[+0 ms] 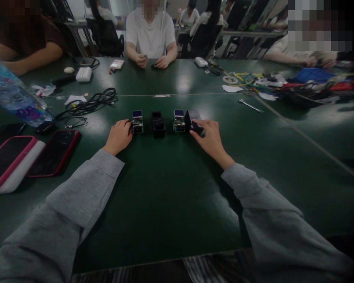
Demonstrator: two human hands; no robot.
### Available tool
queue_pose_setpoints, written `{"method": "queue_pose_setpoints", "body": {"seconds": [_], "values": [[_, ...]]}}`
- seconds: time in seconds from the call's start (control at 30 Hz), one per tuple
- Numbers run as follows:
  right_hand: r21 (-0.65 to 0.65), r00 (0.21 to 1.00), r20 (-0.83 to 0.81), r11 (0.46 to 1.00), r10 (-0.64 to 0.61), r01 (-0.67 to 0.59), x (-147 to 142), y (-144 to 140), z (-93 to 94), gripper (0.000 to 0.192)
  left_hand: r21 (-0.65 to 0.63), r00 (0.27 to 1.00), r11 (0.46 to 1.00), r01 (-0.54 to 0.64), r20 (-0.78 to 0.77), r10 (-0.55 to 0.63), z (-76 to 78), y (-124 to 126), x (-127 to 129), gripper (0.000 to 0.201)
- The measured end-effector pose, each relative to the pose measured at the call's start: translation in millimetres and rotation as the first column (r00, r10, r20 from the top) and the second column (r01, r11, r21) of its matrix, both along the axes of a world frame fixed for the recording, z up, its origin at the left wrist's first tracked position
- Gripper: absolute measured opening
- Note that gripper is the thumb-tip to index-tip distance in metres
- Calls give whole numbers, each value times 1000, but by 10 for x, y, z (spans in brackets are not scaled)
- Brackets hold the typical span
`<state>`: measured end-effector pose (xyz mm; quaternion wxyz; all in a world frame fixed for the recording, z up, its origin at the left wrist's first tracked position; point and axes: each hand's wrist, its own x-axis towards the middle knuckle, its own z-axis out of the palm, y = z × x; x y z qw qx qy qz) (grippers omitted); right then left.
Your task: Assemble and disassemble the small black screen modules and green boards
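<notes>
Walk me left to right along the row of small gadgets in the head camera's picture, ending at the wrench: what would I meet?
First circuit board with a blue panel → black case → second circuit board → dark piece → wrench.

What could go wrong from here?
Bare electronics: the left hand has its fingers at the edge of the left circuit module, so exposed parts might get pressed or take static.
Bump: the right hand is at a dark piece right beside the right circuit module; a slip could knock that module.
Snag: the loose black cable near the left hand might catch it.
</notes>
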<state>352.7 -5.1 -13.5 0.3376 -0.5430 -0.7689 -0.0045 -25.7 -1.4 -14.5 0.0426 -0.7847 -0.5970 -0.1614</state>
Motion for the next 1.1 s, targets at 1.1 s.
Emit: {"method": "queue_pose_setpoints", "body": {"seconds": [1.1], "values": [[-68,998,-20,996,-62,60,230,-286,-13,69,3,1000,1000,2,19,-2,-16,-1,-1,39]]}}
